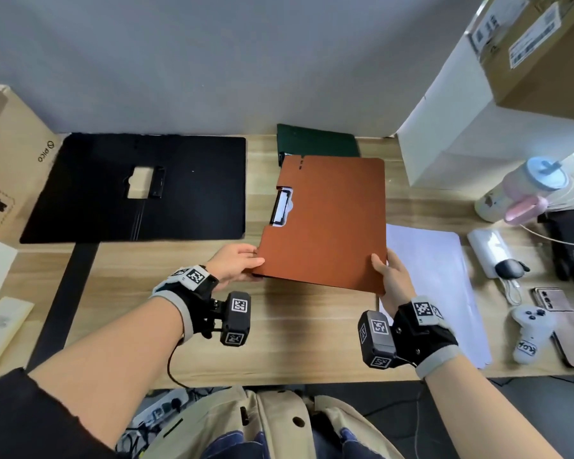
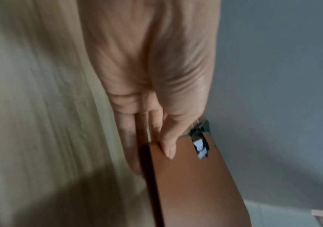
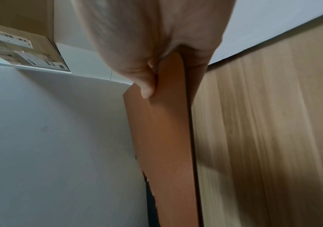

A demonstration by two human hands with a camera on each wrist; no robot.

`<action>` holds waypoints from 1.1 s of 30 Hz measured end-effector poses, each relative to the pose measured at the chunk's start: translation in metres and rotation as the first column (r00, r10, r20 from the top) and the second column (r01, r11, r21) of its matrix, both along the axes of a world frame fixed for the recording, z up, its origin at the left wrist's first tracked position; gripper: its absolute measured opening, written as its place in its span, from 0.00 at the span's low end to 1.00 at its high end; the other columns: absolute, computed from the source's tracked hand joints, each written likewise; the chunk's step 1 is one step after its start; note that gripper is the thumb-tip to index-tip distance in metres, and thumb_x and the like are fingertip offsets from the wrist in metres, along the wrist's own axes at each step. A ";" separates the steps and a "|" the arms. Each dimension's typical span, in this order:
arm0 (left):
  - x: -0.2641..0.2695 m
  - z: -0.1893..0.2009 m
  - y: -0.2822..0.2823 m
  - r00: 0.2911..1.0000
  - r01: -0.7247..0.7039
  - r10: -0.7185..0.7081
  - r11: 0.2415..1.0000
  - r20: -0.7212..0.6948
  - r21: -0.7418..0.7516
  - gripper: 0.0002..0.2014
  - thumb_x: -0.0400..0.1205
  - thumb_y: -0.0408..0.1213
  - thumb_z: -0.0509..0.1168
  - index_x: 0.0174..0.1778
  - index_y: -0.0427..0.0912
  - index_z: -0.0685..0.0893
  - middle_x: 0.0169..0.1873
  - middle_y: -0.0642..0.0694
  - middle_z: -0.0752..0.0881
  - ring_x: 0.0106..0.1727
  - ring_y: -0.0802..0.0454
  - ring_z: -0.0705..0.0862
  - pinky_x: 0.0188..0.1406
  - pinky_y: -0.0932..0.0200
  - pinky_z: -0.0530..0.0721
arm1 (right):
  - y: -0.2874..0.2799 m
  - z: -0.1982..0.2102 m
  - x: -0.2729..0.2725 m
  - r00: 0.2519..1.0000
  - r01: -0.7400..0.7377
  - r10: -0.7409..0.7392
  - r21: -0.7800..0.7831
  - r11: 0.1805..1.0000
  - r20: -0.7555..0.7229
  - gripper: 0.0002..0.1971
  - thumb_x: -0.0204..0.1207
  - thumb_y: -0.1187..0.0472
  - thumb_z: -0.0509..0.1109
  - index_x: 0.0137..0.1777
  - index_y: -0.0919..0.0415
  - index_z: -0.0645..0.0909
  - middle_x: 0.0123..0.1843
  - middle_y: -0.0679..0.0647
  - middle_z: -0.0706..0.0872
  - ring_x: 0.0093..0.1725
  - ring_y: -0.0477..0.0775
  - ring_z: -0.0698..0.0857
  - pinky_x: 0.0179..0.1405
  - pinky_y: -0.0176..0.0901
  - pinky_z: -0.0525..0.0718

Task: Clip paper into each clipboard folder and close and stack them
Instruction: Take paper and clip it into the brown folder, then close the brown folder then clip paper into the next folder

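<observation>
A closed brown clipboard folder (image 1: 328, 220) hangs tilted above the wooden desk, held by its near corners. My left hand (image 1: 237, 261) pinches the near left corner, thumb on top (image 2: 168, 147) and fingers beneath. My right hand (image 1: 390, 273) pinches the near right corner in the same way (image 3: 147, 90). White paper shows in the clip cutout (image 1: 283, 207) on the folder's left edge. A dark green folder (image 1: 315, 140) lies closed behind it, partly hidden. A black folder (image 1: 136, 187) lies open flat at the left. Loose white sheets (image 1: 438, 279) lie at the right.
Cardboard boxes (image 1: 4, 154) stand at the far left. A white shelf (image 1: 478, 137) with a cardboard box on it rises at the right. A cup (image 1: 524, 187), a phone (image 1: 552, 298), a white controller (image 1: 531, 332) and cables crowd the right edge. A grey wall runs behind the desk.
</observation>
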State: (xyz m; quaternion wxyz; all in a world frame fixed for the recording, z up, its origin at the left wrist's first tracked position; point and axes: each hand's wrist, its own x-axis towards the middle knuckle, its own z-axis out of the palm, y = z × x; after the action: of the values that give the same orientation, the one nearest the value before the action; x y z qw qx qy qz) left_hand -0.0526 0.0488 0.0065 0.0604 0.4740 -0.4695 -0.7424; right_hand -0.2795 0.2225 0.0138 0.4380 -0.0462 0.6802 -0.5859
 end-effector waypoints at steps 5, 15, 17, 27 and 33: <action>-0.021 0.015 -0.022 0.997 0.000 0.000 1.000 -0.074 0.001 0.09 0.81 0.22 0.62 0.57 0.31 0.77 0.47 0.39 0.86 0.44 0.48 0.87 0.36 0.58 0.91 | -0.032 0.004 -0.025 0.990 0.110 -0.109 0.006 0.994 -0.086 0.17 0.81 0.59 0.64 0.68 0.58 0.76 0.61 0.56 0.85 0.55 0.54 0.84 0.65 0.55 0.79; -0.083 0.017 -0.054 0.985 -0.166 0.166 0.986 0.038 0.017 0.14 0.81 0.24 0.63 0.63 0.28 0.78 0.65 0.33 0.81 0.60 0.42 0.84 0.44 0.55 0.91 | -0.091 0.005 -0.083 0.985 0.164 -0.171 0.167 0.972 0.027 0.22 0.82 0.70 0.57 0.76 0.70 0.64 0.54 0.57 0.73 0.51 0.58 0.77 0.41 0.40 0.80; -0.091 0.012 -0.056 0.980 -0.178 0.177 0.984 0.090 0.001 0.19 0.81 0.23 0.63 0.70 0.28 0.74 0.68 0.34 0.79 0.65 0.40 0.82 0.55 0.52 0.86 | -0.094 -0.002 -0.086 0.985 0.149 -0.161 0.177 0.973 0.054 0.23 0.82 0.69 0.57 0.77 0.70 0.63 0.54 0.56 0.72 0.54 0.57 0.75 0.41 0.41 0.80; -0.116 -0.008 -0.059 0.961 -0.121 0.133 0.990 0.243 -0.066 0.29 0.79 0.19 0.63 0.77 0.31 0.66 0.66 0.30 0.80 0.63 0.39 0.83 0.63 0.51 0.82 | -0.107 -0.048 -0.101 0.991 0.130 -0.121 0.266 0.955 -0.052 0.21 0.81 0.70 0.59 0.72 0.76 0.69 0.39 0.52 0.76 0.55 0.57 0.73 0.73 0.55 0.72; -0.108 -0.011 -0.062 0.961 -0.119 0.119 0.993 0.248 -0.014 0.30 0.77 0.20 0.67 0.77 0.33 0.68 0.59 0.36 0.82 0.68 0.39 0.80 0.68 0.50 0.80 | -0.108 -0.059 -0.102 0.991 0.117 -0.086 0.351 0.929 -0.102 0.24 0.78 0.64 0.64 0.74 0.68 0.71 0.59 0.59 0.79 0.55 0.55 0.81 0.57 0.39 0.77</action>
State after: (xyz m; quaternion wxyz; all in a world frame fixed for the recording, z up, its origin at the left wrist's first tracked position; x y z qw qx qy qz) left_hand -0.1604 -0.0133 -0.0041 0.0455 0.5907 -0.4436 -0.6724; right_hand -0.3813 0.1150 -0.0448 0.3788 0.0443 0.7947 -0.4722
